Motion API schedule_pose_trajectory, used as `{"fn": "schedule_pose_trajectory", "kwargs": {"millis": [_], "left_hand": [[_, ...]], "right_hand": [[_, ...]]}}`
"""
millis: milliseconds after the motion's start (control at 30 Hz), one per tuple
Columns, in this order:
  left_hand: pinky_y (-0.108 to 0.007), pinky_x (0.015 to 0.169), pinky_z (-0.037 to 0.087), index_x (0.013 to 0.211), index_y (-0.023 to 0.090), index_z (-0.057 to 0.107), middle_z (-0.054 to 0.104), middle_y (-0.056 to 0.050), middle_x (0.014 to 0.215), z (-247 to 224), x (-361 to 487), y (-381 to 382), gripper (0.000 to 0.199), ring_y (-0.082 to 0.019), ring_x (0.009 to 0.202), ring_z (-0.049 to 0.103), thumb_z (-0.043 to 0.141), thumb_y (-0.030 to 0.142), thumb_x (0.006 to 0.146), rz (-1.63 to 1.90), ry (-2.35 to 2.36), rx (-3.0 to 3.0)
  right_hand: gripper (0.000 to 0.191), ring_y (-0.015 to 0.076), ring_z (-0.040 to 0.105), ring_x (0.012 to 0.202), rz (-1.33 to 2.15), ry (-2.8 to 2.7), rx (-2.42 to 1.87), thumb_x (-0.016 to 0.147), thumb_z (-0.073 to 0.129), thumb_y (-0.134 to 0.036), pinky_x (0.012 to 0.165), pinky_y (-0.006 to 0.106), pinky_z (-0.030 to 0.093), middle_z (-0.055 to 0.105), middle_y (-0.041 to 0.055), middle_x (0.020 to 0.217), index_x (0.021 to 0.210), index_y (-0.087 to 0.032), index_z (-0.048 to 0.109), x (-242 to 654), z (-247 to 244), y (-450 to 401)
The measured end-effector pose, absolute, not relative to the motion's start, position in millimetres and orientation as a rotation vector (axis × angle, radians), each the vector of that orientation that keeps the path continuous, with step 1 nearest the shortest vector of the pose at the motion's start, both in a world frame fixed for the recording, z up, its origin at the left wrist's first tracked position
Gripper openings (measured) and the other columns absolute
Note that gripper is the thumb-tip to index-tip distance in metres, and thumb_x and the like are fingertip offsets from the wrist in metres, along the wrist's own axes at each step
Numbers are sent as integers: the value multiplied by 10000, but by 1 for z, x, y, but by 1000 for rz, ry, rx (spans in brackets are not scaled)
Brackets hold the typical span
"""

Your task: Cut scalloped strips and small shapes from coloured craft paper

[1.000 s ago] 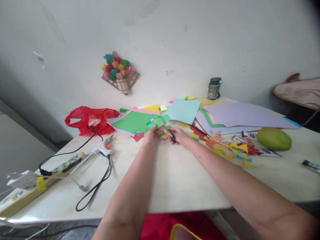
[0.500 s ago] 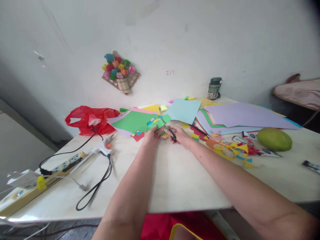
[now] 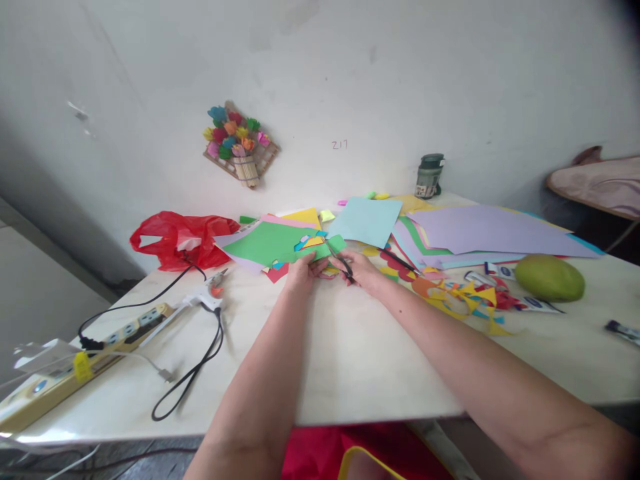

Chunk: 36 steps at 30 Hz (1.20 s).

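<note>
My left hand [image 3: 303, 269] pinches a small strip of green paper [image 3: 320, 251] over the middle of the table. In my right hand [image 3: 361, 271] is a pair of scissors [image 3: 345, 267] with dark handles, its blades against the green strip. Behind the hands lies a larger green sheet [image 3: 265, 240] on pink and lilac sheets, with small coloured cut pieces [image 3: 310, 240] around it. A light blue sheet [image 3: 367, 222] rests just beyond my right hand, and a dark pen [image 3: 400, 261] lies beside it.
At left are a red plastic bag [image 3: 185, 237], a glue gun [image 3: 211, 293] and a power strip [image 3: 125, 333] with cords. Right of me are yellow paper scraps [image 3: 465, 300], a green fruit [image 3: 550, 278] and a lilac sheet [image 3: 480, 230]. A dark tumbler [image 3: 429, 177] stands near the wall.
The green strip and scissors have shifted very slightly in my hands, the strip's right end moving a little down and to the right. Everything else stays in place.
</note>
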<state>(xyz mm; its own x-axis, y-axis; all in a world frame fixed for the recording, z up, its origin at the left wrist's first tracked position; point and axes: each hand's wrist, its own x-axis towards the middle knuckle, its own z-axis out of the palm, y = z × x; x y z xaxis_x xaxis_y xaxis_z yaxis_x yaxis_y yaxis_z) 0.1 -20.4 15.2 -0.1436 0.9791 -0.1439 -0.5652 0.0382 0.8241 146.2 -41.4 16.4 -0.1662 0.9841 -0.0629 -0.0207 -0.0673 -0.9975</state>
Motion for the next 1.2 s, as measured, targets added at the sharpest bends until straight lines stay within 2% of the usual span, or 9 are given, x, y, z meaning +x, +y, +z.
{"fn": "schedule_pose_trajectory", "kwargs": {"millis": [133, 267, 367, 467, 600, 767, 1000, 1200], "left_hand": [[-301, 569, 565, 974, 82, 638, 658, -84, 589, 19, -1, -22, 206, -194, 511, 653, 559, 199, 823, 1453, 1113, 673], [-310, 525, 540, 873, 96, 663, 616, -63, 514, 21, -6, -21, 159, -195, 443, 613, 563, 199, 804, 1492, 1232, 657], [-299, 506, 519, 787, 105, 661, 601, -50, 502, 20, -9, -20, 93, -186, 428, 599, 601, 175, 775, 1534, 1244, 632], [-269, 503, 505, 737, 112, 637, 611, -41, 526, 19, -10, -20, 51, -152, 425, 583, 630, 152, 767, 1618, 1201, 628], [-227, 510, 502, 733, 117, 614, 622, -17, 555, 18, -9, -20, 107, -104, 429, 564, 705, 172, 745, 1716, 1072, 648], [-187, 532, 506, 758, 106, 607, 661, -47, 615, 20, -5, -21, 160, -99, 487, 615, 756, 158, 730, 1701, 990, 603], [-192, 584, 543, 777, 134, 588, 692, -61, 658, 25, -4, -26, 80, -115, 569, 665, 573, 122, 854, 1632, 891, 512], [-194, 576, 530, 782, 126, 603, 645, -34, 611, 24, -2, -24, 81, -112, 545, 644, 568, 99, 851, 1591, 897, 482]], "right_hand": [[496, 67, 412, 337, 1346, -1286, -1202, 755, 778, -353, 324, 155, 330, 488, -90, 408, 1129, -98, 576, 143, 12, -35], [587, 75, 419, 330, 1348, -1286, -1244, 747, 788, -335, 322, 164, 328, 490, -92, 407, 1211, -74, 541, 142, 11, -34], [544, 69, 421, 329, 1405, -1274, -1238, 764, 775, -315, 333, 160, 342, 502, -87, 418, 1204, -88, 549, 144, 18, -40], [443, 63, 429, 327, 1431, -1267, -1233, 795, 743, -317, 311, 146, 301, 519, -81, 440, 1155, -126, 570, 145, 26, -48], [382, 66, 457, 337, 1457, -1282, -1166, 839, 687, -368, 288, 141, 256, 547, -62, 463, 1114, -137, 557, 148, 28, -51], [379, 78, 484, 332, 1435, -1391, -1122, 849, 649, -457, 279, 148, 225, 583, -38, 484, 1059, -157, 553, 151, 23, -48], [363, 83, 492, 338, 1432, -1446, -1123, 856, 617, -497, 282, 154, 223, 583, -28, 497, 967, -160, 543, 151, 27, -51], [337, 87, 504, 349, 1425, -1497, -1087, 863, 599, -467, 287, 154, 234, 588, -29, 506, 995, -162, 540, 151, 24, -50]]}}
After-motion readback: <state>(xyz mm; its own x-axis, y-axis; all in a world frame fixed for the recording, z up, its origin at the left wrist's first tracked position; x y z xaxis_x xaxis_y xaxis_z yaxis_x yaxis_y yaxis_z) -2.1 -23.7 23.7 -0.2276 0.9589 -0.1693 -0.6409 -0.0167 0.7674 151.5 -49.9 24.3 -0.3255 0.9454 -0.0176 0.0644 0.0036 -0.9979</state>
